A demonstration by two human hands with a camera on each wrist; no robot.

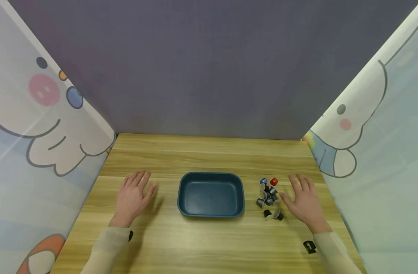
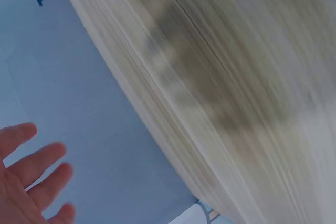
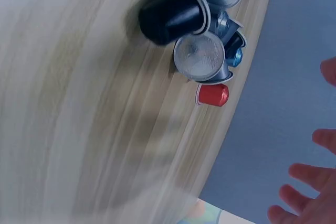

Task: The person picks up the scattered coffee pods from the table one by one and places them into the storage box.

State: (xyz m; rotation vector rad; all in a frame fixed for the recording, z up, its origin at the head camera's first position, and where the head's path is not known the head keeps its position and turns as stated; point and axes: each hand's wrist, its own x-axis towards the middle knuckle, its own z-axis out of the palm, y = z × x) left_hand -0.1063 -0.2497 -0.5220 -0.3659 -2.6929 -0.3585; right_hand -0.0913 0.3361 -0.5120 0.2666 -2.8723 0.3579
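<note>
Several coffee capsules lie in a loose heap right of a dark blue tray (image 1: 210,217). Most are black or grey; a red capsule (image 1: 274,182) and a blue capsule (image 1: 263,181) sit at the far side of the heap. Two dark ones, with a black capsule (image 1: 267,214) among them, lie nearer the front. My right hand (image 1: 304,205) hovers just right of the heap, fingers spread and holding nothing. In the right wrist view its fingers (image 3: 310,176) show apart from the capsules. Left of the tray, my left hand (image 1: 131,199) is spread above the table with nothing in it.
The wooden table (image 1: 209,247) carries the tray at its middle. A grey panel (image 1: 209,76) stands along the back edge. Cartoon-printed curtains hang on both sides, a left curtain (image 1: 34,160) and a right curtain (image 1: 376,182).
</note>
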